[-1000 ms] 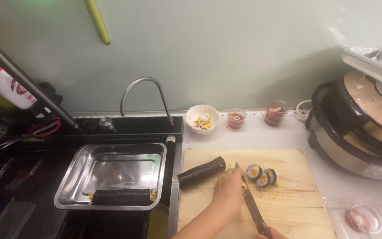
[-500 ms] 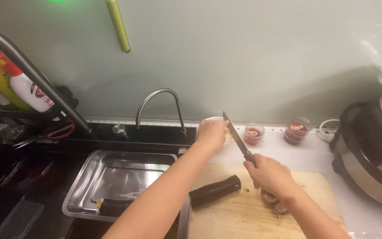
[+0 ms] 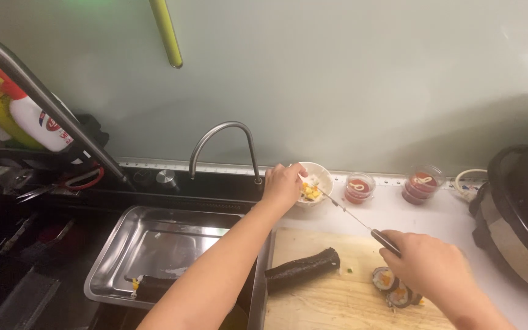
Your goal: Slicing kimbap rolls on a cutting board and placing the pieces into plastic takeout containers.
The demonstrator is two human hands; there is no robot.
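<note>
While the left hand (image 3: 283, 185) is reached across the sink edge to the small white bowl (image 3: 315, 186), its fingers are curled around the near rim of that bowl, which is stood at the back of the white surface (image 3: 441, 220) just beside the foot of the curved tap (image 3: 224, 143). A knife (image 3: 352, 217) is gripped by its dark handle in the closed right hand (image 3: 426, 269), and its thin blade is slanted up and leftward so that the tip is laid at the bowl's rim, over the yellow bits inside. Below the blade, a long dark uncut roll (image 3: 304, 269) is lain across the left part of the wooden cutting board (image 3: 337, 299), its end close to the board's left edge, with bare board left between it and the cut slices (image 3: 392, 287), which are partly hidden under the right hand. Two small clear cups of red sauce (image 3: 392, 186) are set along the back wall to the right of the bowl, near each other but apart, and open surface is seen in front of them. A dark round cooker (image 3: 520, 220) is stood at the right edge. In the sink, a steel tray (image 3: 160, 244) is held, with another dark roll (image 3: 154, 286) against its near rim, the rest of the tray being bare.
</note>
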